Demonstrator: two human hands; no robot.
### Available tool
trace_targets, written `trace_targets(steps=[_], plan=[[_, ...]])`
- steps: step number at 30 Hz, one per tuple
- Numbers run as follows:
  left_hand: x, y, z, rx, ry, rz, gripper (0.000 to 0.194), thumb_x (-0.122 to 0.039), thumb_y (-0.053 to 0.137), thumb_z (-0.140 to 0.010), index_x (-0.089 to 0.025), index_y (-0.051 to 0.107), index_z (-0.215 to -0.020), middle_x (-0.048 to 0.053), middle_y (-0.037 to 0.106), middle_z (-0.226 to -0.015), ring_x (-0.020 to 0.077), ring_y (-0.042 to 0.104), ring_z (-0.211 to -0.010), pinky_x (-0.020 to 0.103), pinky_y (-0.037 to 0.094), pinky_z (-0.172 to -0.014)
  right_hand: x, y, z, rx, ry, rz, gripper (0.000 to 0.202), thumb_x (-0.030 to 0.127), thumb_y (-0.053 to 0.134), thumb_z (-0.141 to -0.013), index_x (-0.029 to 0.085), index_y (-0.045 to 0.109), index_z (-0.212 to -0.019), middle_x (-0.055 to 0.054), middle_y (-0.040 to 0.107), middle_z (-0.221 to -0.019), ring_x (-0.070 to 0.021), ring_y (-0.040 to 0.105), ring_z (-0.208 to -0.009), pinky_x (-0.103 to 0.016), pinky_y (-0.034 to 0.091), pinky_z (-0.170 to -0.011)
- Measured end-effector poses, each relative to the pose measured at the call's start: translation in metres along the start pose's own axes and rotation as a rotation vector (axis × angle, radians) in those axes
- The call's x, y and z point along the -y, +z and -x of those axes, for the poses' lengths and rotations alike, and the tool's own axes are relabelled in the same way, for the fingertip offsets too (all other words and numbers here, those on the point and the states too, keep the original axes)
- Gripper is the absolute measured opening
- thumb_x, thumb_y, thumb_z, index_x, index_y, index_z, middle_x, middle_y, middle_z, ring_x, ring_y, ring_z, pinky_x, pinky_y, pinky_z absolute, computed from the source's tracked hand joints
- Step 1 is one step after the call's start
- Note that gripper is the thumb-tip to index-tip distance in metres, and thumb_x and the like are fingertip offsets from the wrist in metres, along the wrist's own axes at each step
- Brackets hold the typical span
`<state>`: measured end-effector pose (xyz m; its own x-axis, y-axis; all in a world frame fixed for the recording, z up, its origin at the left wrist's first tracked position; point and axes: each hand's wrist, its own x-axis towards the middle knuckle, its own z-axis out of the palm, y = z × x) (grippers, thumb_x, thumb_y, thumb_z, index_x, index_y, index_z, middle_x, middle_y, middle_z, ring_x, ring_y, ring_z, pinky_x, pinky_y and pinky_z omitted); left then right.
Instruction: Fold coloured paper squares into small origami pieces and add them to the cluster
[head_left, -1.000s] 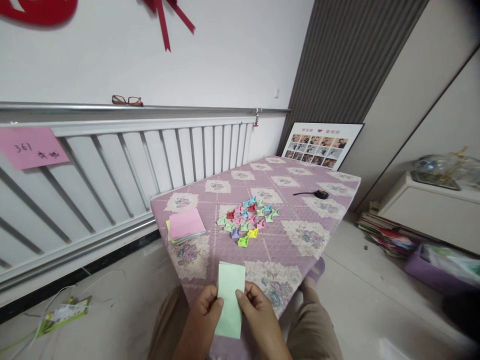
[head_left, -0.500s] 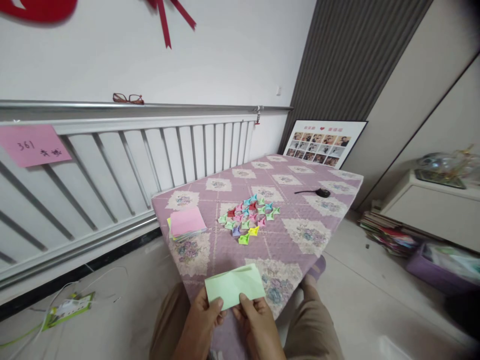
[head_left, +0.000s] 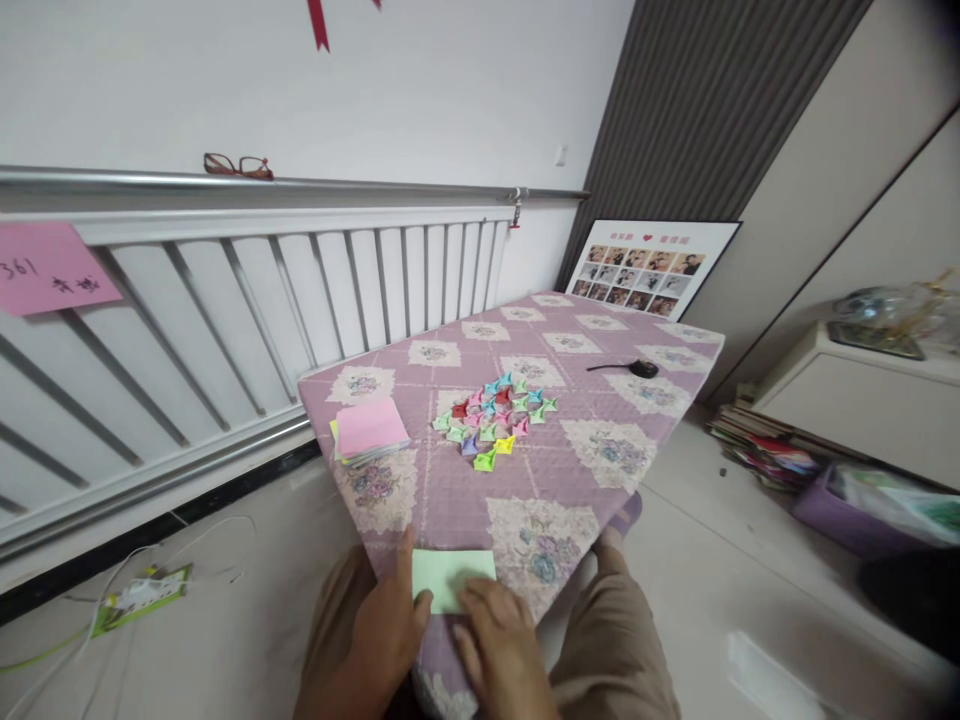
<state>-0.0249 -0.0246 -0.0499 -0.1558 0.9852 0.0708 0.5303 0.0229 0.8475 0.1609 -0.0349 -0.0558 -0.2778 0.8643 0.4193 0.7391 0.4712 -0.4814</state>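
Observation:
A pale green folded paper (head_left: 444,568) lies flat on the cloth at the near end of the table. My left hand (head_left: 386,620) is at its left edge, index finger stretched forward and thumb touching the paper's lower left corner. The fingers of my right hand (head_left: 501,632) rest on its lower right part and cover that corner. Both hands are open and grip nothing. Farther out, several small folded paper pieces (head_left: 489,408) in green, pink, red, blue, purple and yellow stand in rows. A stack of paper squares (head_left: 371,428), pink on top, sits to their left.
A purple floral tablecloth (head_left: 540,455) covers the table. A black spoon-shaped object (head_left: 643,369) lies at the right. A white radiator (head_left: 247,300) runs along the left, with glasses (head_left: 238,166) on the pipe above. Behind leans a photo board (head_left: 649,270). Cables and a power strip (head_left: 146,595) lie on the floor.
The green paper has gone from being held up between both hands to lying on the table. Both hands have let go of their pinch and now rest on it. The view has tilted down slightly.

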Motion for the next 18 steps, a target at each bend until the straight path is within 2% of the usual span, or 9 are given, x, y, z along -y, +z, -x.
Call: trace_targets(steps=[2, 4, 5, 7, 9, 10, 14, 18], plan=[[0.004, -0.003, -0.001, -0.053, 0.120, -0.280, 0.067, -0.019, 0.058, -0.073, -0.017, 0.042, -0.139, 0.018, 0.057, -0.130, 0.0300, 0.058, -0.109, 0.036, 0.043, -0.089, 0.011, 0.012, 0.004, 0.052, -0.032, 0.081, 0.029, 0.026, 0.064, -0.079, 0.031, 0.064, -0.108, -0.003, 0.068, -0.112, -0.0242, 0.060, -0.108, -0.040, 0.041, -0.096], [0.006, -0.007, 0.000, -0.068, 0.283, -0.496, 0.057, -0.016, 0.054, -0.077, -0.019, 0.049, -0.134, 0.015, 0.054, -0.133, 0.0301, 0.051, -0.118, 0.041, 0.038, -0.096, 0.016, 0.019, 0.006, 0.072, -0.037, 0.133, 0.028, 0.029, 0.065, -0.080, 0.032, 0.064, -0.108, -0.001, 0.068, -0.113, -0.0234, 0.059, -0.108, -0.040, 0.037, -0.099], [0.006, -0.009, 0.001, -0.025, 0.367, -0.546, 0.048, -0.015, 0.053, -0.080, -0.021, 0.054, -0.128, 0.012, 0.057, -0.130, 0.0289, 0.051, -0.119, 0.041, 0.037, -0.098, 0.017, 0.020, 0.006, 0.078, -0.040, 0.149, 0.028, 0.030, 0.065, -0.080, 0.032, 0.064, -0.109, -0.001, 0.068, -0.113, -0.0230, 0.059, -0.108, -0.040, 0.035, -0.100], [0.005, -0.012, 0.004, 0.136, 0.497, -0.589, 0.035, -0.012, 0.049, -0.084, -0.026, 0.064, -0.113, 0.006, 0.065, -0.118, 0.0245, 0.055, -0.112, 0.039, 0.038, -0.097, 0.016, 0.020, 0.005, 0.084, -0.052, 0.167, 0.029, 0.030, 0.065, -0.081, 0.032, 0.063, -0.110, -0.001, 0.068, -0.114, -0.0227, 0.059, -0.108, -0.040, 0.034, -0.101], [0.006, -0.013, 0.007, 0.259, 0.561, -0.600, 0.032, -0.010, 0.049, -0.085, -0.027, 0.066, -0.105, 0.002, 0.068, -0.108, 0.0209, 0.058, -0.104, 0.037, 0.040, -0.095, 0.014, 0.017, 0.005, 0.097, -0.075, 0.173, 0.030, 0.030, 0.065, -0.081, 0.031, 0.062, -0.111, -0.001, 0.068, -0.116, -0.0227, 0.059, -0.109, -0.040, 0.034, -0.100], [0.008, -0.013, 0.008, 0.274, 0.575, -0.603, 0.032, -0.010, 0.049, -0.085, -0.027, 0.066, -0.105, 0.002, 0.068, -0.107, 0.0201, 0.059, -0.103, 0.037, 0.040, -0.095, 0.012, 0.015, 0.005, 0.108, -0.086, 0.172, 0.032, 0.028, 0.065, -0.081, 0.031, 0.062, -0.112, -0.001, 0.068, -0.117, -0.0224, 0.059, -0.109, -0.039, 0.034, -0.100], [0.027, -0.015, 0.010, 0.179, 0.632, -0.604, 0.031, -0.012, 0.050, -0.085, -0.026, 0.065, -0.108, 0.004, 0.067, -0.112, 0.0198, 0.058, -0.106, 0.035, 0.041, -0.096, -0.008, 0.004, 0.013, 0.147, -0.104, 0.181, 0.039, 0.021, 0.064, -0.080, 0.032, 0.061, -0.117, 0.001, 0.067, -0.120, -0.0214, 0.059, -0.111, -0.037, 0.034, -0.100], [0.047, -0.020, 0.007, 0.112, 0.720, -0.639, 0.035, -0.013, 0.049, -0.084, -0.026, 0.063, -0.113, 0.005, 0.066, -0.116, 0.0200, 0.058, -0.108, 0.032, 0.044, -0.093, -0.037, -0.010, 0.025, 0.127, -0.083, 0.244, 0.039, 0.025, 0.061, -0.083, 0.034, 0.059, -0.121, 0.001, 0.067, -0.121, -0.0239, 0.059, -0.112, -0.040, 0.036, -0.096]])
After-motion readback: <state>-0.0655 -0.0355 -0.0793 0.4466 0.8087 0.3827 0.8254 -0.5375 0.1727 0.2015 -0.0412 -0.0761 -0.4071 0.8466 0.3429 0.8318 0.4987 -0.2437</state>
